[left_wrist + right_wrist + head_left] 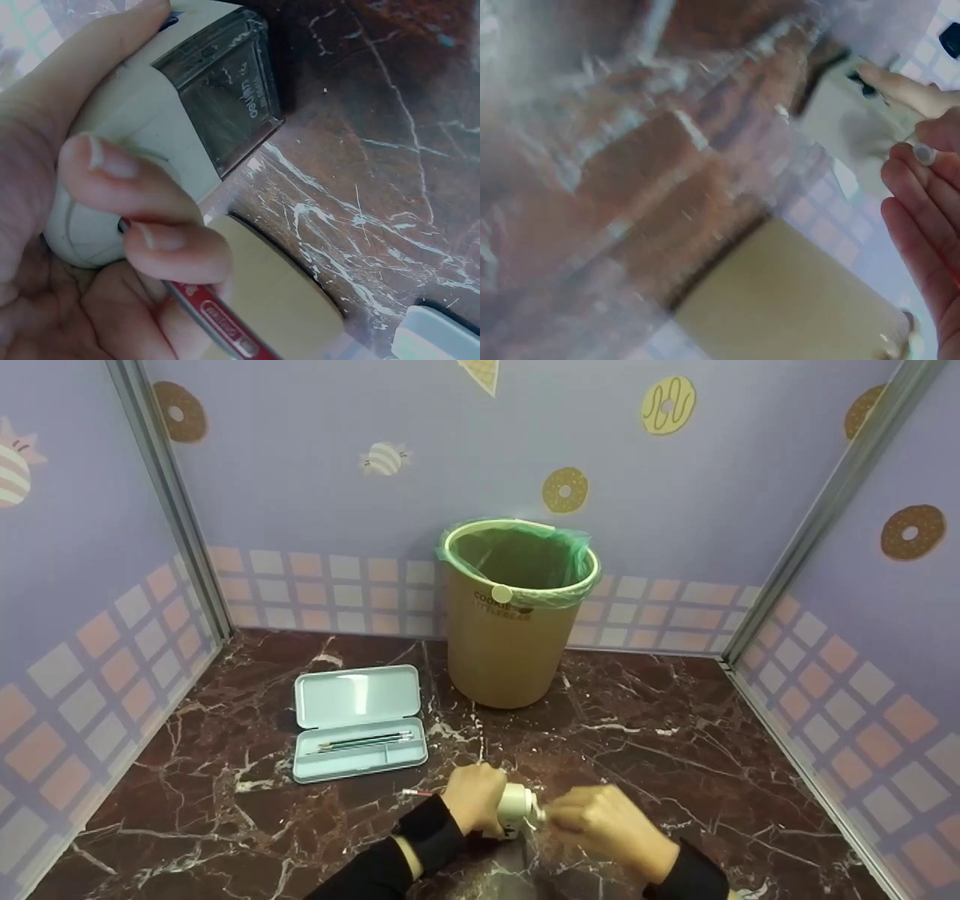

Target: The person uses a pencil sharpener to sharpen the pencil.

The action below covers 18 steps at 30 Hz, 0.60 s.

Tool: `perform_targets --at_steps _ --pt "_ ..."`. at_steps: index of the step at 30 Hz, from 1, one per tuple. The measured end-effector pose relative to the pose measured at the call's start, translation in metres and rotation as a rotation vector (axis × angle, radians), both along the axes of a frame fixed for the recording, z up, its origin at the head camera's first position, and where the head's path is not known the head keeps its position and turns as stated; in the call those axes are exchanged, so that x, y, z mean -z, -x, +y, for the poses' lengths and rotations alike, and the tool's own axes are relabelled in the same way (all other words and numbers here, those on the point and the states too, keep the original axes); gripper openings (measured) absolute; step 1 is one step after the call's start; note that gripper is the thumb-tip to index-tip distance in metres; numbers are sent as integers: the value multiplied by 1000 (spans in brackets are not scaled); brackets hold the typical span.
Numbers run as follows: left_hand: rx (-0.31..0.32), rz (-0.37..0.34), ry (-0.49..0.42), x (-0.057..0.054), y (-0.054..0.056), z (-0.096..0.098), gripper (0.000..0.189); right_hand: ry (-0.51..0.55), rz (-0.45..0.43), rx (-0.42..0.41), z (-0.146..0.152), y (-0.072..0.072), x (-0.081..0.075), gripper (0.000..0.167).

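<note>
A white hand-crank pencil sharpener (514, 801) lies low at the front of the table, gripped by my left hand (472, 799). In the left wrist view its dark see-through shavings drawer (225, 94) faces outward. A red pencil (217, 319) runs into the sharpener's hole, with my left fingertips (161, 240) against it. From the sharpener's other side sticks a crank, its small white knob (924, 154) pinched between the thumb and fingers of my right hand (600, 821). The right hand looks blurred in the head view.
An open light-blue pencil case (356, 697) holds several pencils (367, 741), at the left. Behind stands a tan waste bin (510, 652) with a green liner (581, 555). Patterned panels (300, 472) wall in the dark marbled tabletop (660, 765) on three sides.
</note>
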State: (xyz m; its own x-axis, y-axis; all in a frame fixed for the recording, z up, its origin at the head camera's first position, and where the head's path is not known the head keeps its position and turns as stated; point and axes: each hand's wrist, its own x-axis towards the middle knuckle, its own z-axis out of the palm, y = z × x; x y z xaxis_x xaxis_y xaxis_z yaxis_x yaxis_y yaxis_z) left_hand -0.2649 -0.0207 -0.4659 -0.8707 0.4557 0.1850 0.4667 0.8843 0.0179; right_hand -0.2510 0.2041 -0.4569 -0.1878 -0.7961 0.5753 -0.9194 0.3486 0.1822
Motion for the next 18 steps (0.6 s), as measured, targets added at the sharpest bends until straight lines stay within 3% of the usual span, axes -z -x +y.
perform_targets --at_steps 6,18 --pt "-7 -38 -1 -3 0 -1 52 6 33 37 -3 11 -15 20" --pt "16 -1 -12 -1 0 0 52 49 5 140 -1 28 -12 18"
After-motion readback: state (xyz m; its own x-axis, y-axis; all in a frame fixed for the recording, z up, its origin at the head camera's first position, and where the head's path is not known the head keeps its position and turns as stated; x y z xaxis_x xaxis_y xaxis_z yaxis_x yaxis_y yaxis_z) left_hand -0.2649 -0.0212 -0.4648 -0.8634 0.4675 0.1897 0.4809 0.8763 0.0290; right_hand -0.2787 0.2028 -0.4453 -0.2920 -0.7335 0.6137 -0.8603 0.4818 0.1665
